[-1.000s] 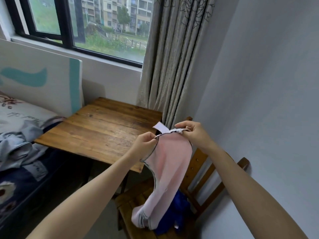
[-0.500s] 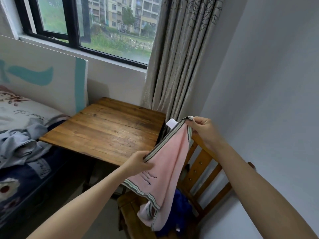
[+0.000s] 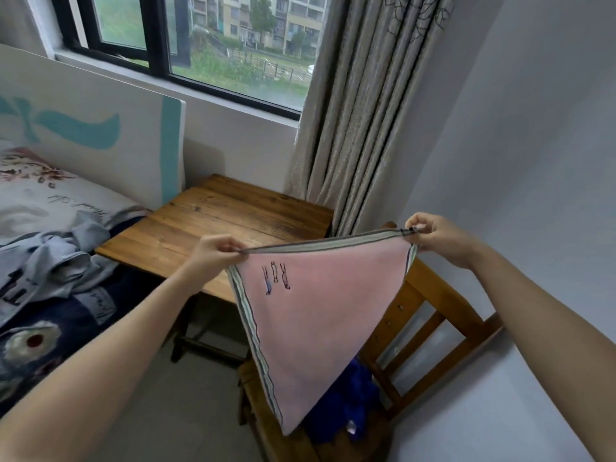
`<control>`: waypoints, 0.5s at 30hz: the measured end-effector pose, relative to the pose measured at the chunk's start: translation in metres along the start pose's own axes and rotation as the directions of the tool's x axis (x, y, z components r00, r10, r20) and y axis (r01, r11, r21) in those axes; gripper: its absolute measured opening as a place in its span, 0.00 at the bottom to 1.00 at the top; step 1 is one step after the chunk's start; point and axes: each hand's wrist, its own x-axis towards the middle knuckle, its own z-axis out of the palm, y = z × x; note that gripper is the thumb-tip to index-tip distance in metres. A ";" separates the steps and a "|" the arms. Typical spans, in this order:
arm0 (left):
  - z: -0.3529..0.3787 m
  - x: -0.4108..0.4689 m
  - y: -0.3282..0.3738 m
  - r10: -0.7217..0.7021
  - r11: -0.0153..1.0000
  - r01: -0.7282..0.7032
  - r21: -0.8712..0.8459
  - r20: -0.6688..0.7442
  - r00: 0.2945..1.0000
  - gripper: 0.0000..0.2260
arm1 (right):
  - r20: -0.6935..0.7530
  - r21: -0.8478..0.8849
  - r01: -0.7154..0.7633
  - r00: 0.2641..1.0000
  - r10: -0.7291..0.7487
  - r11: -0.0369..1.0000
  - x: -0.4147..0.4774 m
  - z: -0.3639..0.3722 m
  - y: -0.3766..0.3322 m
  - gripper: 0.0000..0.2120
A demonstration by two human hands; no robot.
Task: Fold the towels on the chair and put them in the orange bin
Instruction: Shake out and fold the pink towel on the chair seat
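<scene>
A pink towel (image 3: 316,315) with striped borders and small embroidered figures hangs stretched in the air above the wooden chair (image 3: 430,315). My left hand (image 3: 213,253) pinches its left top corner. My right hand (image 3: 436,236) pinches the right top corner, slightly higher. The towel's lower corner points down toward the chair seat. A crumpled blue towel (image 3: 350,408) lies on the seat, partly hidden behind the pink one. No orange bin is in view.
A wooden table (image 3: 213,225) stands left of the chair, under the window. A bed (image 3: 50,261) with crumpled clothes fills the left side. A grey curtain (image 3: 360,128) hangs behind the chair. A white wall (image 3: 533,195) runs along the right.
My hands have moved apart and pulled the pink towel's top edge taut. The towel, bunched and hanging a second ago, now spreads flat.
</scene>
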 end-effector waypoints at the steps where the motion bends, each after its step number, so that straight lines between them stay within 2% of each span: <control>1: -0.005 0.005 0.005 0.016 0.999 -0.017 -0.044 -0.022 1.000 0.07 | -0.043 0.043 -0.002 0.999 0.004 0.999 0.004 -0.001 -0.001 0.09; 5: -0.016 0.031 0.043 0.125 0.980 -0.144 -0.139 -0.140 0.982 0.11 | -0.319 0.150 0.056 0.948 -0.006 0.987 0.024 -0.005 -0.014 0.12; 8: -0.019 0.045 0.079 0.197 0.957 -0.240 -0.165 -0.241 0.950 0.08 | -0.470 0.211 0.128 0.883 -0.014 0.969 0.038 -0.014 -0.024 0.12; 12: -0.019 0.045 0.104 0.245 0.922 -0.315 -0.223 -0.293 0.924 0.08 | -0.534 0.313 0.203 0.845 -0.004 0.928 0.039 -0.023 -0.037 0.12; 15: -0.012 0.038 0.100 0.241 0.924 -0.303 -0.232 -0.259 0.935 0.08 | -0.510 0.384 0.198 0.860 0.029 0.902 0.032 -0.024 -0.031 0.13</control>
